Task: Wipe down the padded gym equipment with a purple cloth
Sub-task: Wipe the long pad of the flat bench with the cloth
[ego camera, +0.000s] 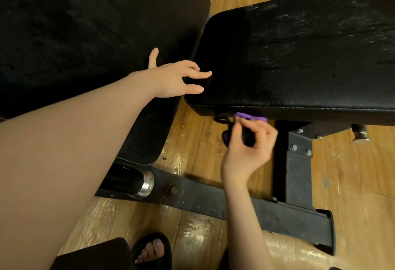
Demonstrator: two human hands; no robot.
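Observation:
A black padded bench seat [299, 66] fills the upper right, its far part streaked with pale marks. My left hand [177, 77] rests with straight fingers on the seat's left corner. Below the seat's front edge, my right hand [248, 147] grips a purple cloth [250, 116] and holds it against the underside of that edge. Most of the cloth is hidden in my fingers. A second, larger black pad [85, 34] takes up the upper left.
The bench's black steel frame [235, 205] runs across the wooden floor [352, 184], with a bolted upright bracket [299, 162] beside my right hand. A chrome-capped roller [136, 182] sits at lower left. My foot in a black sandal [151, 250] is at the bottom.

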